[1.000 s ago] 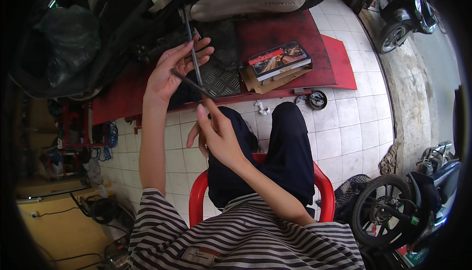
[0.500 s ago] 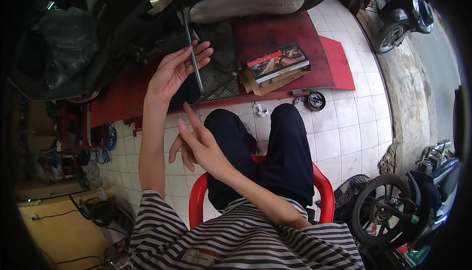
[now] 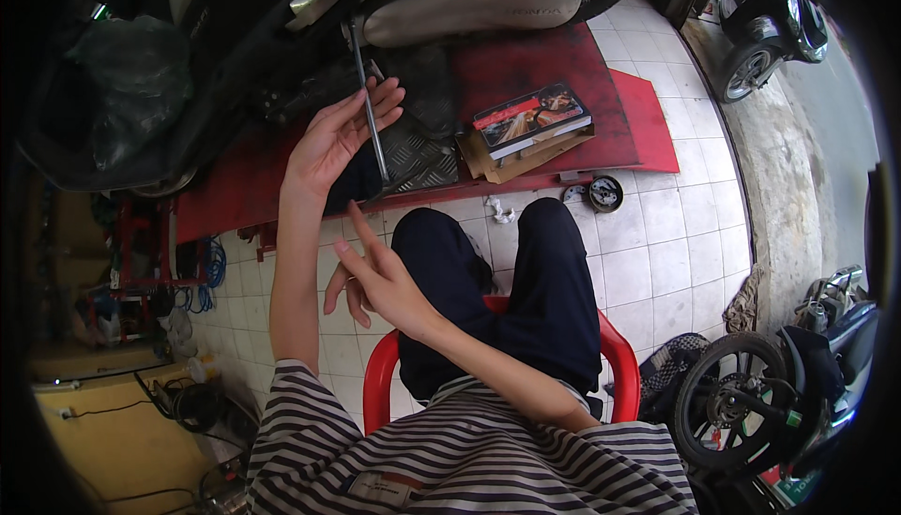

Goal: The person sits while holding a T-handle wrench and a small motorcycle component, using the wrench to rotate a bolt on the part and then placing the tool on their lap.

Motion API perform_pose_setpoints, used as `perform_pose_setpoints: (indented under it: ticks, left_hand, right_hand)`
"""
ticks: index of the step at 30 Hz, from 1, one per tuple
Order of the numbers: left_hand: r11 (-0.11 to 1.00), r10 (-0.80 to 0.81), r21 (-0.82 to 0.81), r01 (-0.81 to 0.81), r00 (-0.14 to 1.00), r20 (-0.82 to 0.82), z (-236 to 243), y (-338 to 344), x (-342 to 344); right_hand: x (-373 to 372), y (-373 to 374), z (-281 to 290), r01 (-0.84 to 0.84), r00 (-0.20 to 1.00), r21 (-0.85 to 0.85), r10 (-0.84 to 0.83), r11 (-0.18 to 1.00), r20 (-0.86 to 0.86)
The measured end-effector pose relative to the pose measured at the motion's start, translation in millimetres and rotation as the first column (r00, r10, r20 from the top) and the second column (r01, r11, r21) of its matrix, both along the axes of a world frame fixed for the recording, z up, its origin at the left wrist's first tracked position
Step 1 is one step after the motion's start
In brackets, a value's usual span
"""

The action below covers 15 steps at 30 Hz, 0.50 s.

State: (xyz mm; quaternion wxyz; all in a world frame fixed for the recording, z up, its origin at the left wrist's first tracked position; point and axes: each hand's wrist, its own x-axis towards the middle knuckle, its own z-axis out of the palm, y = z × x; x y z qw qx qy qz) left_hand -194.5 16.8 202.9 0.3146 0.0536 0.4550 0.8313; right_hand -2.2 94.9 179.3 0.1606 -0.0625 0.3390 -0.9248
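A long thin metal rod (image 3: 370, 112) slants down from the underside of a motorcycle with a silver cover (image 3: 474, 7). My left hand (image 3: 330, 144) is raised beside it, palm up. Its fingers stretch past the rod, which crosses in front of them, and the thumb tip lies close to or against it. Nothing is wrapped in that hand. Lower down, in front of my left knee, my right hand (image 3: 387, 282) hangs in the air with its fingers apart, the index one pointing up toward the rod's lower end. It holds nothing, and a ring shows on one finger.
A red platform (image 3: 526, 60) under the motorcycle carries a box (image 3: 532, 119) on cardboard. On the tiled floor lie a round metal part (image 3: 604, 193) and a crumpled white scrap (image 3: 500, 209). I sit on a red chair (image 3: 619, 365). A wheel (image 3: 728, 400) stands at right.
Both hands keep nearly the same pose and place. The whole view has shifted very slightly.
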Motion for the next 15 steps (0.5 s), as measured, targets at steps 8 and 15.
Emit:
perform_pose_setpoints:
  ticks: [8, 15]
  left_hand:
    - [0.999, 0.034, -0.017, -0.034, 0.999, -0.014, -1, -2, 3]
    - [0.998, 0.059, 0.0, -0.059, 0.998, -0.016, -2, -4, 5]
  right_hand:
    - [-1, 32, 17, 0.357, 0.922, 0.088, -0.336, 0.93, -0.194]
    - [22, 10, -1, 0.024, 0.995, 0.056, -0.029, 0.998, 0.1]
